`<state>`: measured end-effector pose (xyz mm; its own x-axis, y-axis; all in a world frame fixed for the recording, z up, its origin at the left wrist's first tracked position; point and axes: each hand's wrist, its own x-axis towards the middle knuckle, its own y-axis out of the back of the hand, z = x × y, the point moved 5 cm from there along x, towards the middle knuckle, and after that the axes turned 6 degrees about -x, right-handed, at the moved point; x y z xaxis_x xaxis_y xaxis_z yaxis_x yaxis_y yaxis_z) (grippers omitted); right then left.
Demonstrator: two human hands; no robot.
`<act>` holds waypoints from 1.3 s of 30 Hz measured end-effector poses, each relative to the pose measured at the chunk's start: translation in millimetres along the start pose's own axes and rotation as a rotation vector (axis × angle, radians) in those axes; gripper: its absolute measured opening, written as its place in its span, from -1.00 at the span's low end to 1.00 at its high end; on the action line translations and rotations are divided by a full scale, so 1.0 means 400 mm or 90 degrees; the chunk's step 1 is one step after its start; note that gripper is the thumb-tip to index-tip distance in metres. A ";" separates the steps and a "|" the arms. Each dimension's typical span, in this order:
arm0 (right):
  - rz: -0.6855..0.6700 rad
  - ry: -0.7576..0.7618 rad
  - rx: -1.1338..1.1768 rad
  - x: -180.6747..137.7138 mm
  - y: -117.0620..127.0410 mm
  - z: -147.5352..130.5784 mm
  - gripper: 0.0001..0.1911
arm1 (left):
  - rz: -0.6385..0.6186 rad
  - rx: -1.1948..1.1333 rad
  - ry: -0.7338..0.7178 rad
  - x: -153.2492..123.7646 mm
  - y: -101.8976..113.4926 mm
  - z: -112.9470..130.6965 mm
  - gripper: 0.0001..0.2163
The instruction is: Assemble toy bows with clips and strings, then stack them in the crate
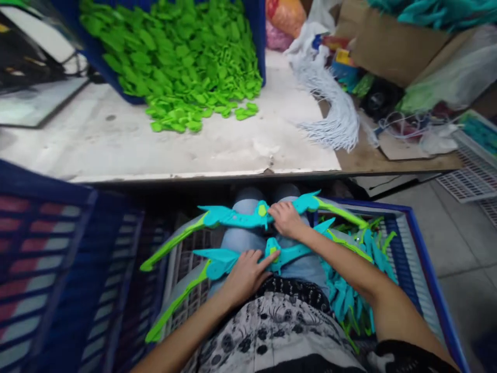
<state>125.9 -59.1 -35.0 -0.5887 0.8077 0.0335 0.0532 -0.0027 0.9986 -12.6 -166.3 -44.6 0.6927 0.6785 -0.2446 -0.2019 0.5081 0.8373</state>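
Observation:
Two turquoise toy bows with lime-green limbs lie across my lap, one behind the other. My left hand (247, 272) is closed round the grip of the nearer toy bow (291, 254), one digit stretched onto the lime-green piece (274, 252) at its middle. On the farther toy bow (244, 219), my right hand (286, 219) grips just right of the centre, beside a similar green piece (262, 210). The undersides of both bows and some of my fingertips are hidden.
A blue bin (261, 46) spills small lime-green parts (182, 57) onto the white bench (233, 150). White cords (334, 114) lie to their right. A blue crate (419, 259) with more turquoise and green pieces (349, 290) stands at my right; another blue crate (66, 259) is at left.

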 end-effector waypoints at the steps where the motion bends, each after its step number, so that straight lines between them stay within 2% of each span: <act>1: -0.001 0.013 0.021 -0.009 -0.005 -0.007 -0.68 | -0.006 -0.026 -0.011 -0.004 0.009 0.000 -0.54; 3: 0.023 0.044 0.077 -0.032 0.011 -0.008 -0.75 | 0.015 -0.085 -0.035 -0.006 0.044 -0.004 -0.59; 5: 0.080 0.028 0.118 -0.049 0.061 0.030 -0.82 | 0.111 -0.112 -0.056 0.007 0.103 -0.018 -0.66; 6: 0.118 -0.018 0.123 -0.051 0.096 0.072 -0.78 | 0.176 -0.102 -0.059 0.022 0.137 -0.030 -0.68; 8: 0.202 -0.191 0.103 -0.047 0.176 0.203 -0.68 | 0.276 -0.043 -0.048 0.068 0.192 -0.060 -0.67; 9: 0.238 -0.307 0.085 -0.042 0.215 0.285 -0.66 | 0.288 -0.009 -0.039 0.100 0.207 -0.077 -0.62; 11: 0.256 -0.532 0.067 -0.030 0.271 0.454 -0.64 | 0.248 0.036 -0.024 0.169 0.208 -0.109 -0.51; 13: 0.205 -0.717 0.087 -0.011 0.295 0.599 -0.59 | 0.196 0.046 -0.015 0.224 0.187 -0.134 -0.46; 15: 0.161 -0.828 0.122 0.013 0.300 0.697 -0.53 | 0.191 0.032 -0.013 0.253 0.165 -0.149 -0.47; 17: 0.158 -0.860 0.158 0.040 0.298 0.749 -0.46 | 0.223 0.009 -0.016 0.260 0.154 -0.157 -0.48; 20: 0.201 -0.847 0.303 0.063 0.283 0.774 -0.46 | 0.252 -0.022 -0.015 0.257 0.152 -0.166 -0.48; 22: 0.214 -0.846 0.414 0.051 0.272 0.774 -0.57 | 0.248 -0.038 -0.006 0.256 0.157 -0.173 -0.48; 25: 0.193 -0.849 0.494 -0.005 0.269 0.768 -0.82 | 0.232 -0.050 -0.001 0.257 0.166 -0.183 -0.46; 28: 0.178 -0.834 0.562 -0.090 0.270 0.752 -0.94 | 0.226 -0.061 -0.010 0.259 0.170 -0.190 -0.45; 33: 0.189 -0.808 0.662 -0.229 0.255 0.721 -0.86 | 0.262 -0.058 -0.015 0.262 0.170 -0.206 -0.44; 39: 0.239 -0.845 0.679 -0.301 0.235 0.725 -0.80 | 0.291 -0.042 0.014 0.267 0.190 -0.226 -0.42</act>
<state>435.8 14.4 42.7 0.5550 0.7493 -0.3614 0.8039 -0.3713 0.4647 -16.6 -7.5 -51.3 0.5069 0.8518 0.1320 -0.5277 0.1856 0.8289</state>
